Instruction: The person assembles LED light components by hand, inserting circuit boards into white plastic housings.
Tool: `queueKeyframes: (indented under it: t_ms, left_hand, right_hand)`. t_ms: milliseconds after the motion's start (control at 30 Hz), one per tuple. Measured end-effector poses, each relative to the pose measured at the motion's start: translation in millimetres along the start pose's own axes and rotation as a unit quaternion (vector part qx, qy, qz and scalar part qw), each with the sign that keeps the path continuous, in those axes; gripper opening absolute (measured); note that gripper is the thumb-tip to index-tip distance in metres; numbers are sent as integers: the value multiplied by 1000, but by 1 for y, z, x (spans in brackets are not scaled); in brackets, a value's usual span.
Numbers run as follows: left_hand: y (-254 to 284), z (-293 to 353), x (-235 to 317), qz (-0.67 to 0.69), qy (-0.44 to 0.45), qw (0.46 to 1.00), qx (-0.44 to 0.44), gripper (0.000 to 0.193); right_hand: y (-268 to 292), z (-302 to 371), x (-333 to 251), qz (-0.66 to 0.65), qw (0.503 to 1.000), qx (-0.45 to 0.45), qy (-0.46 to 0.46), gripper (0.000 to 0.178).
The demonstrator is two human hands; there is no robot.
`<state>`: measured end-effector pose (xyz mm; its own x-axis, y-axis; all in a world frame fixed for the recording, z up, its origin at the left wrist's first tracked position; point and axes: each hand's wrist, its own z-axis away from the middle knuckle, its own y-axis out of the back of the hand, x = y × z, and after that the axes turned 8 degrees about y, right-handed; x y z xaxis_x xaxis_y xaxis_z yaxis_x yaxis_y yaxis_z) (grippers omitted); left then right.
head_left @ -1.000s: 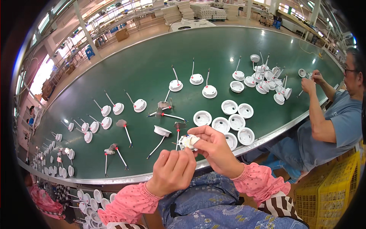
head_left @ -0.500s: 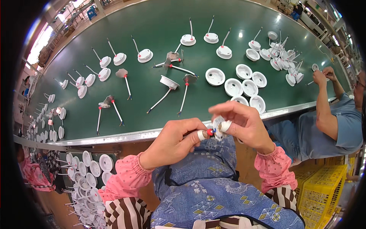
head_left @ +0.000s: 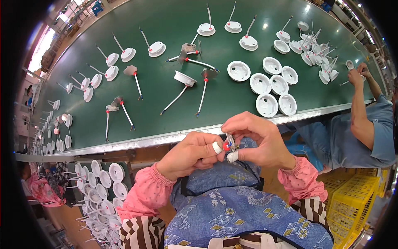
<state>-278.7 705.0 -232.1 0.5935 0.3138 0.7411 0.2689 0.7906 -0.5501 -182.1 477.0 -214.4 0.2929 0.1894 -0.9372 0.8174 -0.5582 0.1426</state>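
Note:
In front of my apron, my two hands meet over one small part. My left hand (head_left: 188, 155) is closed, pinching a red grommet (head_left: 226, 146) with thin blue and white wires at it. The fingers and thumb of my right hand (head_left: 263, 141) grip a small silvery board (head_left: 232, 143) joined to those wires; its far side is hidden by the fingers. White tape wraps a finger or thumb on each hand. On the green table beyond lie loose boards with white cables (head_left: 138, 85), a white cup on a cable (head_left: 185, 78) and several white round housings (head_left: 267, 105).
White housings with upright cables (head_left: 157, 49) stand along the far side and left. More crowd the right (head_left: 315, 56), near a co-worker's hands (head_left: 359, 74). A lower-left surface holds a heap of housings (head_left: 99, 191). Yellow crates (head_left: 352, 199) stand lower right. The table has a metal edge (head_left: 145, 143).
My right hand has turned the board; its thumb now sits lower and the fingers curl over the top. The left hand keeps its pinch. The whole view has shifted slightly.

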Motion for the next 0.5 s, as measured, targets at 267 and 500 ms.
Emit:
queueKeyframes:
  t_ms: [267, 500]
  left_hand:
    - [-30, 5, -3, -296, -54, 943, 144, 19]
    - [-38, -18, -17, -647, -246, 694, 198, 33]
  right_hand:
    - [10, 32, -8, -110, 988, 100, -46, 58]
    - [33, 71, -18, -204, 943, 226, -131, 54]
